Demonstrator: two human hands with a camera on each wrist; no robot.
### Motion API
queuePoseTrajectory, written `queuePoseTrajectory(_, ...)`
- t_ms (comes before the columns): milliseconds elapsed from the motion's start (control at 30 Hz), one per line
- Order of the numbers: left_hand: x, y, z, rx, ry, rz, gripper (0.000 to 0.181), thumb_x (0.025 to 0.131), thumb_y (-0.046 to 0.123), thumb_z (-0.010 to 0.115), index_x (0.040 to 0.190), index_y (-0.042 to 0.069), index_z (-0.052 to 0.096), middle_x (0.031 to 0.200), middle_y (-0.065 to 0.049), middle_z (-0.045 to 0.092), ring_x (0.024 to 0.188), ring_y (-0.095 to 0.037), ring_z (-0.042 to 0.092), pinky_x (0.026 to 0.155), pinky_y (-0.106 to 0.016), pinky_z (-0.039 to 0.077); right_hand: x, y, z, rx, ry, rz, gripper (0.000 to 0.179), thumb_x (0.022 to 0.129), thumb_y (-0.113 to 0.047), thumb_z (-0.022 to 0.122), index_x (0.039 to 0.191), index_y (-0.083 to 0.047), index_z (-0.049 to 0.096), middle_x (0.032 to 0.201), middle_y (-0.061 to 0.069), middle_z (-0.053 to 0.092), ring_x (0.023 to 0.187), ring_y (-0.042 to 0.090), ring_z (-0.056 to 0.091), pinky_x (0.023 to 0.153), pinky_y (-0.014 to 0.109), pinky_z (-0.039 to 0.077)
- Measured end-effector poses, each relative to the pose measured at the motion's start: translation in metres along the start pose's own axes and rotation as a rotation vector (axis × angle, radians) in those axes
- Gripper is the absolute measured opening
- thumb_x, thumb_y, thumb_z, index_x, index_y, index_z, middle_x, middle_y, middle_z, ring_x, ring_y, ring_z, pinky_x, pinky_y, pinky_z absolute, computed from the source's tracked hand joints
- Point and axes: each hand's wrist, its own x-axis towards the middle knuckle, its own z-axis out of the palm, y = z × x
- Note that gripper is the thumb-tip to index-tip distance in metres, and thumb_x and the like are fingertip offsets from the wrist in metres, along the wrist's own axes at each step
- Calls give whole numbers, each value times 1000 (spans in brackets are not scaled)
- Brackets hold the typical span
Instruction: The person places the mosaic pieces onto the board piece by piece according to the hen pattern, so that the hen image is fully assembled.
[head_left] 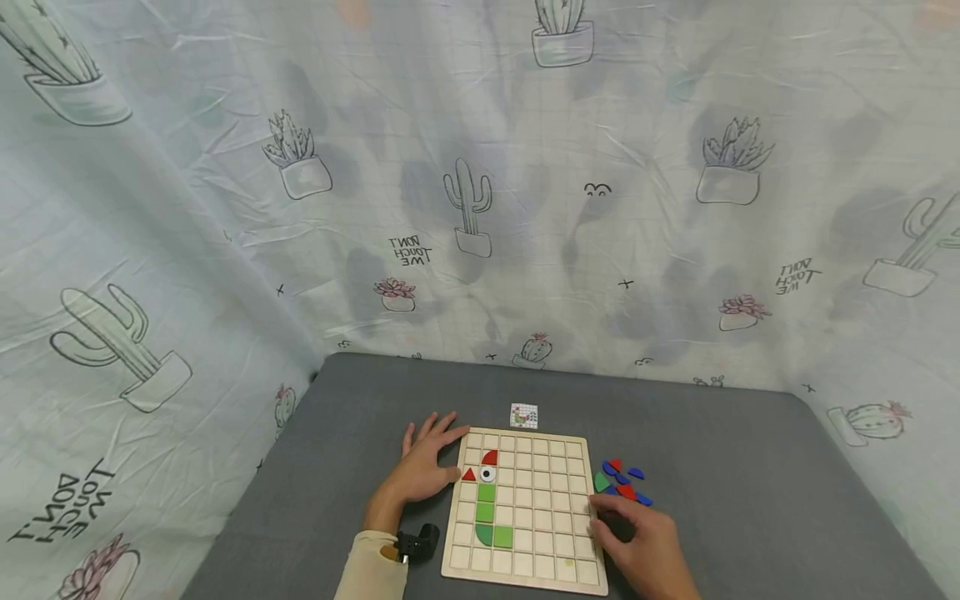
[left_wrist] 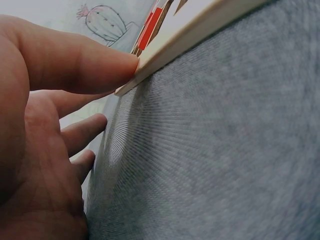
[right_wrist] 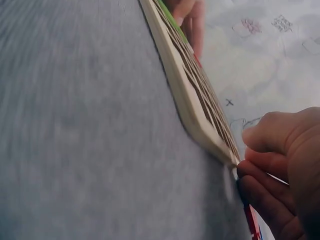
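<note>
A light wooden grid board (head_left: 540,500) lies on the grey table. In its left columns sit a red quarter-round (head_left: 491,457), a red triangle (head_left: 468,474), a white eye disc (head_left: 487,474), several green squares (head_left: 485,512) and a green quarter-round (head_left: 484,534). My left hand (head_left: 425,468) has its thumb against the board's left edge and its index finger at the far left corner, other fingers spread. Loosely bent, the fingers of my right hand (head_left: 641,537) are at the board's right edge; I see no piece between thumb and fingers in the right wrist view.
Loose blue, red and green pieces (head_left: 636,473) lie right of the board, just beyond my right hand. A small printed pattern card (head_left: 524,416) lies behind the board. Cactus-print curtains (head_left: 525,250) hang around the table (head_left: 720,467).
</note>
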Motion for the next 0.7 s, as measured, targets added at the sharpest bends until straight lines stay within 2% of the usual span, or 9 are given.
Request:
queuePoseTrajectory(100, 0, 0, 0, 1, -2, -2, 69, 90, 5, 75, 157, 9, 61, 177, -21, 36, 168, -50, 16, 132, -73, -6, 1, 1, -4, -20, -7, 39, 35, 80, -2, 95, 109, -20, 85, 97, -15, 82, 84, -3, 74, 75, 27, 64)
queuePoseTrajectory(200, 0, 0, 0, 4, -1, -4, 69, 90, 5, 75, 157, 9, 61, 177, -21, 36, 168, -50, 16, 131, -73, -6, 4, 5, -6, -62, 15, 31, 35, 79, -2, 95, 108, -19, 85, 97, -14, 83, 85, -2, 75, 76, 26, 64)
queuePoseTrajectory(467, 1, 1, 1, -2, 6, -6, 70, 88, 4, 77, 156, 10, 62, 176, -21, 37, 168, -50, 16, 131, -73, -7, 13, 19, -12, -78, 77, -17, 36, 78, 3, 95, 108, -16, 85, 97, -9, 84, 88, 4, 78, 76, 7, 55)
queuePoseTrajectory(700, 2, -1, 1, 1, 11, 0, 71, 87, 4, 77, 156, 9, 62, 176, -21, 37, 168, -50, 16, 131, -74, -6, 23, 24, -14, -109, 69, -10, 37, 78, 1, 95, 111, -14, 85, 99, -5, 84, 88, 10, 80, 74, 10, 56)
